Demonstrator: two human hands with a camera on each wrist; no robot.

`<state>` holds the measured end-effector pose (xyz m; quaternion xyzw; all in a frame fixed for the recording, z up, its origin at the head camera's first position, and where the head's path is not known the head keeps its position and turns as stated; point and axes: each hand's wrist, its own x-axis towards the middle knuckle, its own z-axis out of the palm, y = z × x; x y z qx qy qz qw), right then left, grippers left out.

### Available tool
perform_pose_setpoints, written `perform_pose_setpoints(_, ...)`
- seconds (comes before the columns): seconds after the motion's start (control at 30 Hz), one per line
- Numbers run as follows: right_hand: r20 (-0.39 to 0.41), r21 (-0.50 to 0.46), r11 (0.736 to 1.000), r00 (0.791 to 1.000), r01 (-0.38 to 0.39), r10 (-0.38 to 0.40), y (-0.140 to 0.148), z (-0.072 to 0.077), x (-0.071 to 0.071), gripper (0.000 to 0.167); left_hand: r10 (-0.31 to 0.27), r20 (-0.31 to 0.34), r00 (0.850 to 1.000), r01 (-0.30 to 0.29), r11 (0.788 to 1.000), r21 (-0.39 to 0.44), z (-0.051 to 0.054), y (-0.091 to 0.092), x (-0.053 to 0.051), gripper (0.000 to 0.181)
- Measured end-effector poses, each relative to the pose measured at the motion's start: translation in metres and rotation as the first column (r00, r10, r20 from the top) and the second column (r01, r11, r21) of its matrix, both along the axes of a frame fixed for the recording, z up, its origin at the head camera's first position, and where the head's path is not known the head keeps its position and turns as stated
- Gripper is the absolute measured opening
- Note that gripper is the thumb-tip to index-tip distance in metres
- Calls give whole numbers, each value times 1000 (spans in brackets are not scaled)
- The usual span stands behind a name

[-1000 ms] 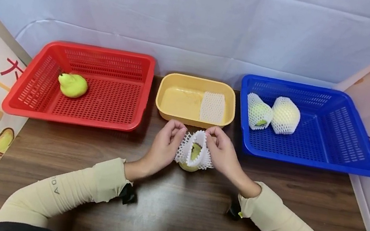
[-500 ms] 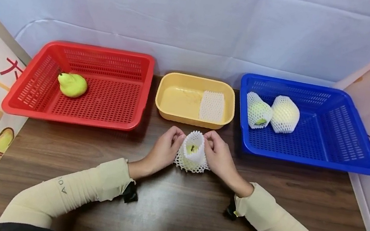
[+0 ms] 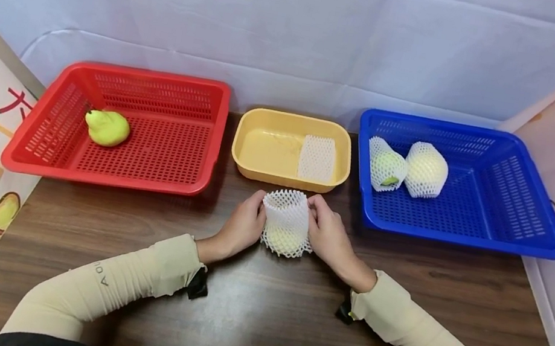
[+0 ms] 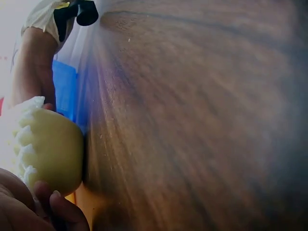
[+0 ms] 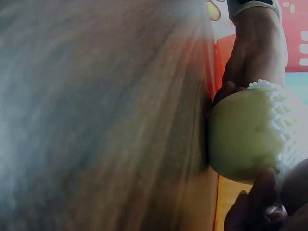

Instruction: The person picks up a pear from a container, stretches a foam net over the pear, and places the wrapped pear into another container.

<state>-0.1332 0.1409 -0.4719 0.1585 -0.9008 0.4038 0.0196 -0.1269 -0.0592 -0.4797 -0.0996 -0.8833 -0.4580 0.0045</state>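
A white foam net sleeve [image 3: 288,214] stands around a yellow-green pear [image 4: 60,149] at the middle of the table. My left hand [image 3: 241,222] pinches the sleeve's left side between thumb and fingers. On the other side, my right hand [image 3: 330,234] pinches it in the same way. In the head view the net covers the fruit, whose pale yellow shows through low down. Both wrist views show the pear's bare lower part below the net's scalloped edge, close to the table top. Fingertips of both hands lie near that edge. The pear's top is hidden by the net.
A red basket [image 3: 170,187] at left holds a bare pear [image 3: 107,128]. Behind the hands, a yellow tray [image 3: 255,174] holds a flat foam net [image 3: 317,158]. The blue basket [image 3: 465,236] at right holds two net-wrapped fruits [image 3: 425,170]. A white cloth [image 3: 301,30] hangs behind.
The net has come down over the pear, from bunched around its upper part to covering it in the head view. Its opening has tipped away from me. Both hands keep their pinch.
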Motion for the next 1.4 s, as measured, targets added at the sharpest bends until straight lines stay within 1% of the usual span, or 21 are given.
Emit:
perform_pose_setpoints(0.17,8,-4,1000,1000,-22,22,3,0,-1,8,18,2,1000,-18,1000,23,0,0,-1,10)
perform_pose_setpoints(0.27,-2,-46,997,998,-60,60,8,2,-1,16,28,11,1000,-28,998,48,1,0,-2,11)
perform_pose_setpoints(0.33,-20,-99,989,994,-110,108,12,4,1,23,28,23,999,-30,997,69,2,0,-2,12)
perform_pose_setpoints(0.37,-28,-130,980,989,-148,146,14,4,2,28,27,27,999,-29,997,77,3,0,-2,12)
perform_pose_setpoints(0.43,-60,-162,958,971,-238,231,19,4,6,36,24,27,999,-26,996,89,4,1,-3,11)
perform_pose_setpoints(0.5,-76,-147,940,951,-307,299,23,4,11,44,21,27,999,-24,995,98,4,1,-3,10)
perform_pose_setpoints(0.57,-76,-108,929,935,-354,348,26,2,14,52,16,18,1000,-18,994,107,4,0,-4,9)
perform_pose_setpoints(0.63,-69,-60,931,932,-360,356,27,1,16,57,9,1,1000,-10,994,108,3,-1,-4,8)
perform_pose_setpoints(0.7,-59,-46,933,934,-356,354,27,1,16,58,-2,-32,999,6,994,110,3,-3,-4,8)
perform_pose_setpoints(0.77,-57,-48,932,933,-359,356,27,1,16,57,-24,-73,997,33,992,123,3,-5,-3,10)
perform_pose_setpoints(0.83,-63,-54,929,930,-366,362,27,2,15,55,-62,-101,993,76,987,142,5,-8,0,16)
perform_pose_setpoints(0.9,-70,-54,927,928,-371,367,28,3,15,55,-124,-94,988,138,976,169,8,-13,5,24)
perform_pose_setpoints(0.93,-74,-52,926,926,-373,369,28,3,15,54,-164,-80,983,176,967,185,9,-16,8,28)
perform_pose_setpoints(1.0,-79,-50,925,925,-377,373,29,4,15,53,-246,-57,968,252,948,195,11,-22,14,34)
perform_pose_setpoints(1.03,-77,-49,925,924,-378,374,30,4,15,54,-282,-49,958,286,940,185,12,-24,16,38)
perform_pose_setpoints(1.1,-69,-44,923,923,-381,378,31,4,15,54,-337,-52,940,341,925,168,12,-26,19,46)
perform_pose_setpoints(1.13,-66,-39,923,923,-383,380,31,4,15,55,-353,-59,934,357,922,151,12,-27,19,53)
perform_pose_setpoints(1.2,-54,-28,922,922,-385,383,32,4,15,58,-367,-71,928,373,920,119,11,-26,18,64)
perform_pose_setpoints(1.27,-43,-19,923,923,-383,382,32,4,14,61,-371,-67,926,377,919,117,10,-25,16,69)
perform_pose_setpoints(1.4,-22,6,925,925,-379,379,33,6,12,68,-379,-34,925,380,917,119,10,-25,12,75)
